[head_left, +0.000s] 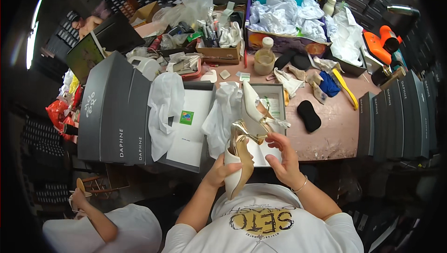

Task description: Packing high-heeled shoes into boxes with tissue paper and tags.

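Note:
My left hand (216, 173) is closed round a white high-heeled shoe (245, 162), its tan sole turned toward my right and its pointed toe down near my shirt. The shoe's gold heel end points up and away from me. My right hand (287, 161) is open beside it, fingers and thumb apart, with its fingertips close to the gold heel; whether they touch cannot be made out. Just beyond lies a second white pointed shoe (253, 103), over an open shoebox (280, 95). White tissue paper (222, 122) spills from the box on its left side.
At left stand an open box lid (188, 134) and upright grey shoeboxes (111, 113); more boxes (393, 118) line the right. A black sponge (308, 116), yellow brush (345, 90), blue cloth (329, 84) and liquid jar (264, 61) lie beyond. Another person (104, 227) sits at lower left.

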Available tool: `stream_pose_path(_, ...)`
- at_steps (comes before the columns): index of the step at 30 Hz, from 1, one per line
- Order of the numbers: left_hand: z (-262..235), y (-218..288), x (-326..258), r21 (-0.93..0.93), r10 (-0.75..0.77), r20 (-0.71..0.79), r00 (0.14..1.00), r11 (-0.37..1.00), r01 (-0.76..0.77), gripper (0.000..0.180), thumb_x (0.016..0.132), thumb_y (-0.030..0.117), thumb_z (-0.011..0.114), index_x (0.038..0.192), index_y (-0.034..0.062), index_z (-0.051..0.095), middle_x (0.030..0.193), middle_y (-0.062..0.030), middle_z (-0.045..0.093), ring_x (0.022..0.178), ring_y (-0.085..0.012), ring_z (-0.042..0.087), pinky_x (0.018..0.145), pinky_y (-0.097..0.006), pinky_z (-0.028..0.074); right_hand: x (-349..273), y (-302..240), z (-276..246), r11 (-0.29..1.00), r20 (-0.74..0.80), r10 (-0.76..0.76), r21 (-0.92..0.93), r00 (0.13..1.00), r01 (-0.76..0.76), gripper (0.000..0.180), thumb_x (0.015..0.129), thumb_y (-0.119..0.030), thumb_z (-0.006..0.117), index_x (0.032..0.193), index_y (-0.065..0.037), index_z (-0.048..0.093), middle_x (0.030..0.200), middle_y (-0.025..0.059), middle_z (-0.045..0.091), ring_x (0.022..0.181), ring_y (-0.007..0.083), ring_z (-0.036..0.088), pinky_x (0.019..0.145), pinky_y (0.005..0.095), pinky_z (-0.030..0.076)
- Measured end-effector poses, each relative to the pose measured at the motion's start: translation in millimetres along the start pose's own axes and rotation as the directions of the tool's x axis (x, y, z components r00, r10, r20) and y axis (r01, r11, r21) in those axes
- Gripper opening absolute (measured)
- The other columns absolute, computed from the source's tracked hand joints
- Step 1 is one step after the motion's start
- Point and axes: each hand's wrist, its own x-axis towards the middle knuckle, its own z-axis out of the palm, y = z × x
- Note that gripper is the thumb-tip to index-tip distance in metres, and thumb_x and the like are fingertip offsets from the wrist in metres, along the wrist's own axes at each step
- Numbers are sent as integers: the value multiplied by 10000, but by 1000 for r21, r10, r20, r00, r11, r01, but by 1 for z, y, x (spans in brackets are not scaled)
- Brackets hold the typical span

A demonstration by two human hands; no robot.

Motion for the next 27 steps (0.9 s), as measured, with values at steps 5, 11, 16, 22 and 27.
stream_pose_path(5, -4, -12, -2, -260, -114, 186, 976, 952, 161, 800, 737, 324, 665, 1401, 23, 336, 1085, -185, 589, 997, -275, 620, 856, -361, 512, 11, -6, -7, 963, 67, 142, 222, 988, -154, 393, 918, -116, 600, 1277, -15, 477, 1175, 118, 581, 1073, 191, 567, 897, 325, 465)
stream_pose_path(11, -2, -20, -12, -474, -247, 244, 938, 813, 338, 887, 718, 412, 661, 1411, -17, 311, 1023, -214, 570, 895, -301, 609, 815, -400, 525, 14, -8, -8, 849, 133, 241, 451, 961, -275, 402, 972, -155, 532, 1335, -15, 432, 1198, 106, 569, 1059, 164, 562, 902, 304, 453)
stream_pose_path(16, -4, -29, -8, -622, -197, 433, 880, 641, 450, 850, 772, 495, 599, 1428, 28, 328, 1005, -217, 552, 838, -301, 591, 771, -419, 529, 8, -3, -4, 891, 181, 252, 340, 951, -301, 390, 950, -137, 577, 1302, -3, 476, 1111, 84, 630, 1014, 148, 604, 882, 290, 486)
stream_pose_path(22, -13, -44, -9, -667, -182, 401, 898, 613, 423, 844, 781, 533, 569, 1432, 46, 338, 1043, -232, 547, 840, -324, 595, 681, -405, 546, -1, 5, -7, 926, 185, 278, 211, 943, -315, 340, 924, -116, 597, 1251, -36, 550, 1081, 87, 632, 961, 143, 614, 821, 279, 500)
stream_pose_path(27, 4, -23, -2, -502, -79, 264, 961, 839, 207, 902, 747, 420, 667, 1436, 7, 259, 1299, -271, 448, 1131, -388, 529, 810, -520, 563, 3, -5, -22, 987, 333, 133, 38, 933, -155, 293, 912, -173, 615, 1180, -54, 617, 1131, 112, 604, 863, 187, 626, 724, 282, 498)
